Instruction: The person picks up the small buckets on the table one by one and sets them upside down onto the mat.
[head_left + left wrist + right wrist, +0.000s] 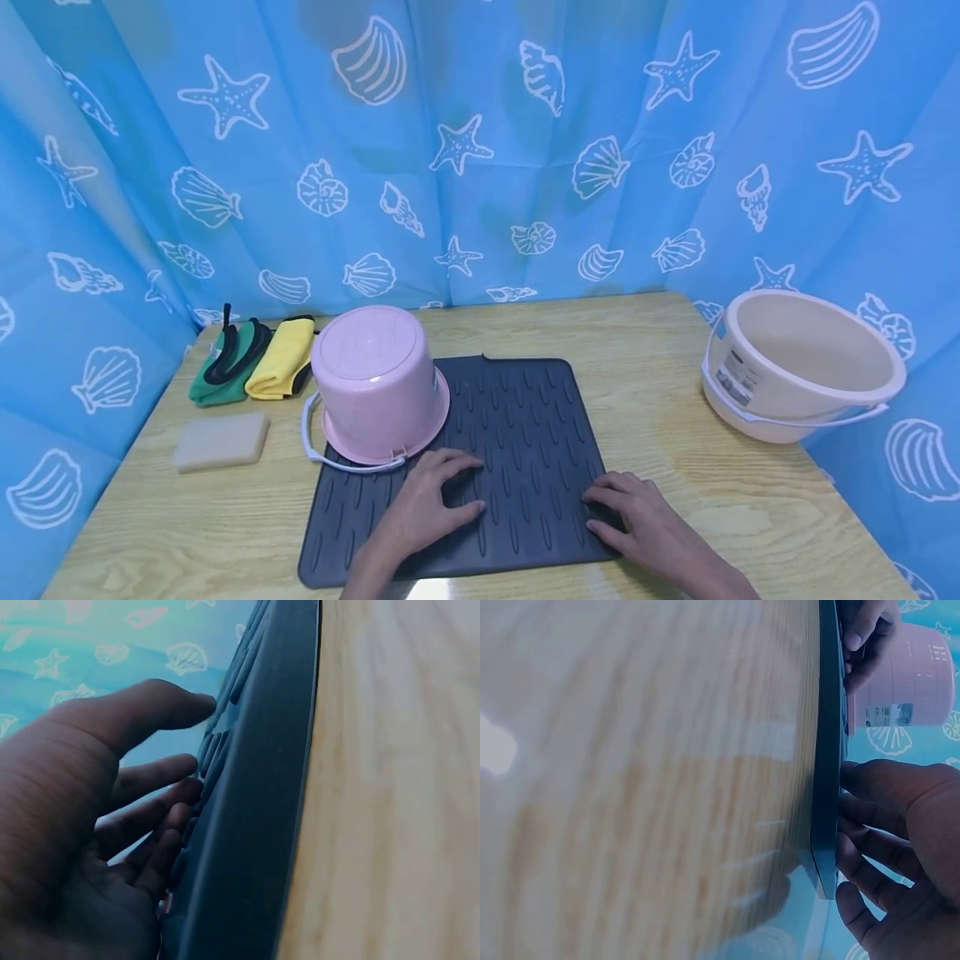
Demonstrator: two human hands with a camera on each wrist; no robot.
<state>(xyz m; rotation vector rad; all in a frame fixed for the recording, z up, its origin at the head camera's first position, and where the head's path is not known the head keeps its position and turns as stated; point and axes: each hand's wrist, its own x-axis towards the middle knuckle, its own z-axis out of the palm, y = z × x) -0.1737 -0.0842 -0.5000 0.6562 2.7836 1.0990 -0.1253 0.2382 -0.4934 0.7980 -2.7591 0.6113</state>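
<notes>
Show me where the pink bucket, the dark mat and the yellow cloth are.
Pink bucket [378, 404]: head view, on its side wall.
Dark mat [525, 450]: head view, on its bare ribbed surface.
Yellow cloth [281, 358]: head view, on its upper face.

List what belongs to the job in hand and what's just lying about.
Seemingly in the job:
black mat, left hand and right hand at it
pink bucket, upside down, partly on the mat

Seemingly just lying about:
sponge
yellow cloth
green cloth
cream bucket
</notes>
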